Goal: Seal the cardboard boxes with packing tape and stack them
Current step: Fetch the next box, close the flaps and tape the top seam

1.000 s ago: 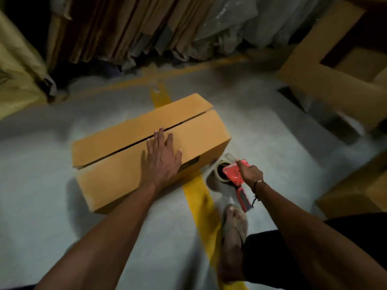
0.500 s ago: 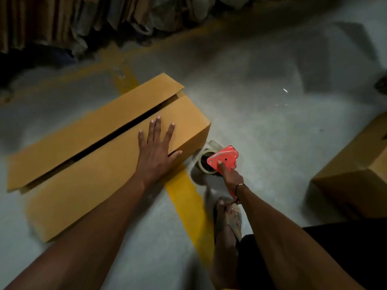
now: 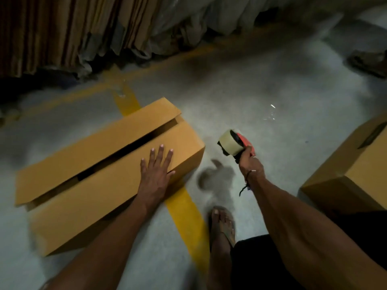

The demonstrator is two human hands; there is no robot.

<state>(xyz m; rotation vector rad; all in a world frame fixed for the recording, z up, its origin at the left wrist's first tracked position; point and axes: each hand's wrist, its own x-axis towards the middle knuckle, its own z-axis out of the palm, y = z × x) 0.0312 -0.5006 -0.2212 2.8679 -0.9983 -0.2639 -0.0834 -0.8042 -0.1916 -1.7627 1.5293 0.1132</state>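
While the left hand (image 3: 156, 174) lay spread flat on the long brown cardboard box (image 3: 104, 172), the right hand (image 3: 250, 164) gripped a red tape dispenser (image 3: 235, 144) beside it, clear of the floor.

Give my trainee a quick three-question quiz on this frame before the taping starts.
1. True or false: the left hand lies flat on the near flap of the long box.
2. Which item does the right hand grip? A) a knife B) the tape dispenser C) a marker
3. Fill in: the gap between the long box's flaps is ____ (taped / untaped).

Key: 1 true; 2 B; 3 untaped.
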